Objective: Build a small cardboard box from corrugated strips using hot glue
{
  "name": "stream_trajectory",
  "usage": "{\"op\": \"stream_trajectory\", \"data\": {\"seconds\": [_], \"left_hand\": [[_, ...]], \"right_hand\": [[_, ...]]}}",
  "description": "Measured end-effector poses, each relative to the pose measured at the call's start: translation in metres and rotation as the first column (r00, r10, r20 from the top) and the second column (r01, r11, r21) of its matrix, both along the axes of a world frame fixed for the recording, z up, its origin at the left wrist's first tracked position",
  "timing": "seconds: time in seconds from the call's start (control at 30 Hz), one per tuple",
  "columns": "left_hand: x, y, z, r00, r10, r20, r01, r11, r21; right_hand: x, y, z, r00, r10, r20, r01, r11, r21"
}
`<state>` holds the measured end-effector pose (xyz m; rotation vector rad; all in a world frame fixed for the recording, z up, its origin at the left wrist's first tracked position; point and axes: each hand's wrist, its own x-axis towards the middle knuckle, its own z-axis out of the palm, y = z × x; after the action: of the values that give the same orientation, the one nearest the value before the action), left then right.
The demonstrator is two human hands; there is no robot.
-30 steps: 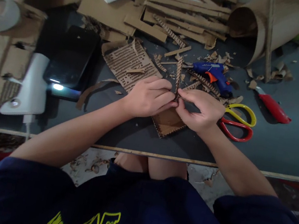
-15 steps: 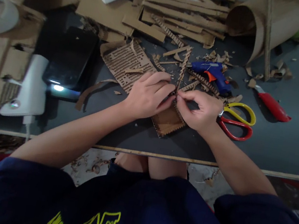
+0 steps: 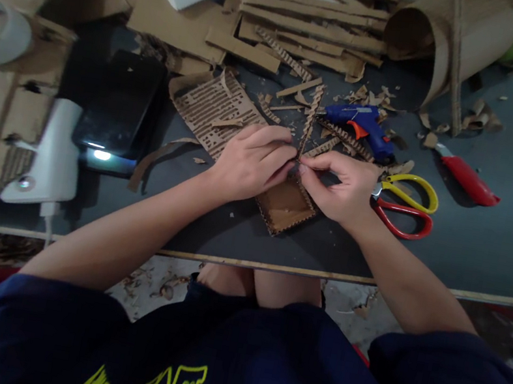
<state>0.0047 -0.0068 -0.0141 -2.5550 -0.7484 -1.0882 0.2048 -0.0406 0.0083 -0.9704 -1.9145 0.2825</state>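
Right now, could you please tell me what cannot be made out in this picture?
Head view, corrugated strip: its lower end is hidden at the fingertips of the left hand and right hand.
Head view, scissors: blade tips hidden by the right hand.
Head view, tape roll: cut off by the left edge.

Cardboard square (image 3: 286,208): on the tabletop (image 3: 210,230), near its front edge
Strip (image 3: 311,119): lower end between left grip (image 3: 255,160) and right grip (image 3: 341,184), behind the square
Scissors (image 3: 407,205): handles right of the right grip
Glue gun (image 3: 366,126): behind the scissors, right of the strip
Knife (image 3: 470,180): right of the glue gun
Cardboard sheet (image 3: 211,110): left of the strip
Flat device (image 3: 126,103): left of the sheet
Cardboard slats (image 3: 312,13): behind the strip
Tube (image 3: 485,47): right of the slats
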Motion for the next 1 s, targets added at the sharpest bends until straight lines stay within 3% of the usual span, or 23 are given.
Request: {"op": "stream_trajectory", "data": {"seconds": [0.13, 0.3, 0.43, 0.67, 0.87, 1.0], "left_hand": [[-0.0028, 0.0024, -0.0012, 1.000, -0.009, -0.024, 0.008, 0.999, -0.048], [-0.0058, 0.0050, -0.0023, 0.994, -0.105, 0.015, 0.106, 0.978, -0.179], [-0.0072, 0.0052, -0.0003, 0.996, -0.082, -0.045, 0.073, 0.981, -0.182], [-0.0079, 0.0060, 0.0011, 0.991, -0.129, -0.033, 0.118, 0.966, -0.229], [-0.0078, 0.0058, 0.0012, 0.984, -0.177, 0.033, 0.180, 0.954, -0.240], [-0.0096, 0.0056, 0.0016, 0.989, -0.140, 0.042, 0.146, 0.950, -0.277]], "right_hand": [[0.0002, 0.0003, -0.0001, 1.000, 0.000, -0.005, 0.000, 0.999, -0.044], [0.0000, 0.0007, 0.0005, 0.999, 0.025, -0.044, -0.030, 0.993, -0.112], [0.0001, 0.0016, 0.0013, 0.992, 0.068, -0.103, -0.086, 0.980, -0.179], [0.0007, 0.0022, -0.0021, 0.959, 0.104, -0.264, -0.195, 0.917, -0.349], [0.0007, 0.0019, -0.0042, 0.916, 0.131, -0.379, -0.296, 0.859, -0.418], [-0.0005, 0.0006, -0.0027, 0.944, 0.122, -0.306, -0.237, 0.897, -0.373]]}}
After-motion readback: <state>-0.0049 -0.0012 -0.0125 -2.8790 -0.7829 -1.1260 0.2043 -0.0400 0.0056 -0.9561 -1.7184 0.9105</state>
